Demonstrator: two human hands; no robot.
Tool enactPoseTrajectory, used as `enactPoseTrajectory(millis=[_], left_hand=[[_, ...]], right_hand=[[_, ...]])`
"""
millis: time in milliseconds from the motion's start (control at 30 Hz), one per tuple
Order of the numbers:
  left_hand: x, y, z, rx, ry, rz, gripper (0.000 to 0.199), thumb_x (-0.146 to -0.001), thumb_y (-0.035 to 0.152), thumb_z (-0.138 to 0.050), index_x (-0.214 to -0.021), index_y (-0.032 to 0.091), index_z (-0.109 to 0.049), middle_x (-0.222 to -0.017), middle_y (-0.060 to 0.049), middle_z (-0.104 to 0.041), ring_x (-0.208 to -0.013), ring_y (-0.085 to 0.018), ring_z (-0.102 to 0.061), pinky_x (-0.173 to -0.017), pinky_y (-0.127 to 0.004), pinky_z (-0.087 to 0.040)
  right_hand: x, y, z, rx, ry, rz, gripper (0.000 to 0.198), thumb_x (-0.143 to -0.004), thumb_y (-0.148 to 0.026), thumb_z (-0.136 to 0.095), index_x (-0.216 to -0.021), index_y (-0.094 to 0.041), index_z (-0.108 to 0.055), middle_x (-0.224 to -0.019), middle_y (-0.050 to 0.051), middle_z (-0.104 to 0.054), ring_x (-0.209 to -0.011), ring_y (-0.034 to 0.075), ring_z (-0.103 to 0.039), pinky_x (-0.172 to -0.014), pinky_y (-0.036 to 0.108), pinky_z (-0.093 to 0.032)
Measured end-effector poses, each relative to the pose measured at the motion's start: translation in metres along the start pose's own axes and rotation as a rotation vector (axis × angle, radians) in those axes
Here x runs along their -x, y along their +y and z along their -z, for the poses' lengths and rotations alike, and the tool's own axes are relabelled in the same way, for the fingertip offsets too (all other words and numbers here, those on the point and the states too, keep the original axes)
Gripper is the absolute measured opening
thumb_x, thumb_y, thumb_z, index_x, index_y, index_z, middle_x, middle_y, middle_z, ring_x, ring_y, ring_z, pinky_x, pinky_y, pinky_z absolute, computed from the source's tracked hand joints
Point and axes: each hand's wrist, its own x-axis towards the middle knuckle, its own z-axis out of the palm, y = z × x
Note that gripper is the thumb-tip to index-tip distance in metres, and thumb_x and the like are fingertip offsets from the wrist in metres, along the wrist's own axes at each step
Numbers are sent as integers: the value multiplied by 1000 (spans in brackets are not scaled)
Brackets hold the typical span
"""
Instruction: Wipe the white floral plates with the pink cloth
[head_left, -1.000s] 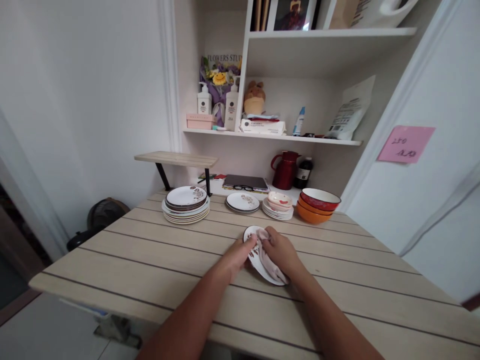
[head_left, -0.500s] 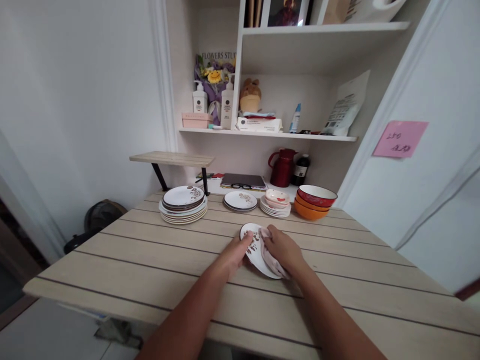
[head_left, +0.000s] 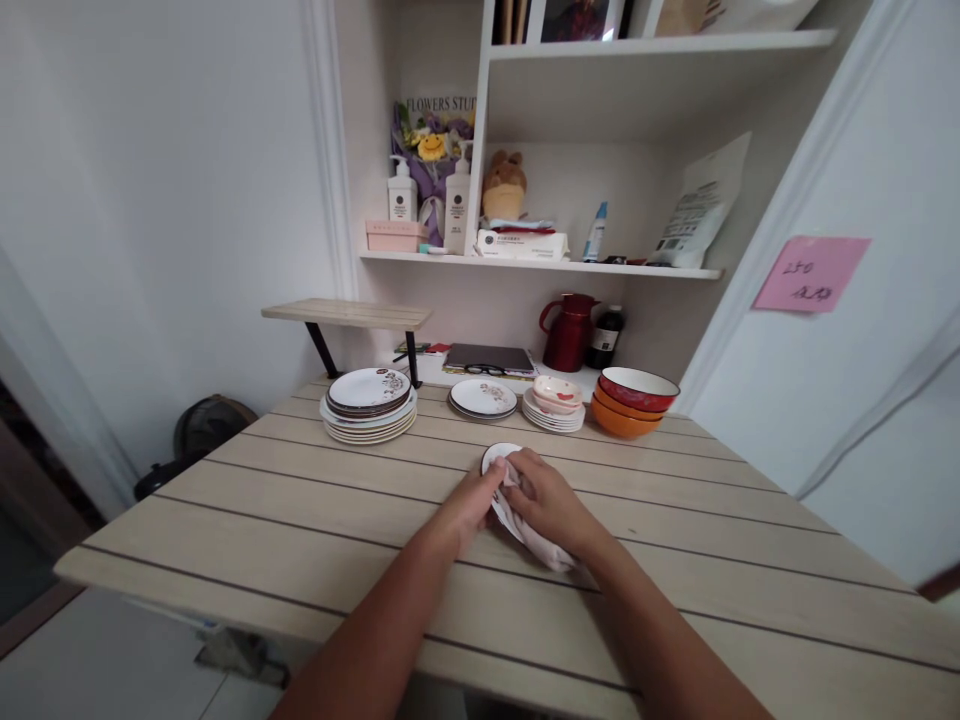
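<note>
A white plate (head_left: 498,452) with a dark rim is tilted above the middle of the wooden table (head_left: 300,520). My left hand (head_left: 471,500) grips its left edge, thumb on the top face and the other fingers hidden beneath. In my right hand (head_left: 551,503) is a pale pink cloth (head_left: 541,545), pressed onto the plate's face. Cloth and fingers cover most of the plate. Beyond the hands lie a couple of flower-patterned plates (head_left: 484,398). Small dishes (head_left: 555,412) stand in a stack to their right.
A tall stack of plates (head_left: 367,410) stands at the left, by a small raised shelf (head_left: 345,313). Stacked bowls (head_left: 634,402) are at the right. A laptop (head_left: 489,357), a red jug (head_left: 570,332) and a dark bottle (head_left: 606,337) line the back.
My right hand has slid the cloth leftward across the plate, now covering more of its face. The left hand keeps its hold on the edge. The view has shifted slightly.
</note>
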Motion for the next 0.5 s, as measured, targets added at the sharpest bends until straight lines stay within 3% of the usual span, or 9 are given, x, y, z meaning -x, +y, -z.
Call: enactPoseTrajectory(millis=[67,167,333,500], left_hand=[[-1,-1,0,7,-18,-8,53,-81,55,-59,-121,20,-58,-106,-9,-70,-94,-20,-64,-80,-30,-48],[-1,-1,0,12,-30,-11,52,-80,54,-60,-121,21,-58,-109,-8,-69,-97,-20,-63,-83,-30,-48],[-1,-2,-1,3,-18,6,48,-81,54,-60,-114,19,-62,-107,-8,-69,-91,-19,-64,-80,-29,-48],[-2,-2,0,5,-16,13,50,-81,55,-59,-115,19,-61,-101,-8,-71,-87,-19,-65,-77,-29,-49]], right_hand=[[-3,3,-3,63,24,-16,14,-81,-16,-47,-91,-21,-55,-94,6,-59,-89,19,-53,-77,27,-39],[-6,13,-5,235,48,-182,13,-84,-20,-47,-93,-20,-57,-98,7,-59,-92,20,-52,-79,29,-36],[-2,30,0,329,65,-384,17,-88,-25,-42,-95,-18,-55,-94,12,-62,-84,22,-55,-66,29,-30],[3,23,1,307,-10,-389,17,-89,-28,-42,-97,-20,-54,-85,9,-66,-73,20,-56,-59,27,-26]])
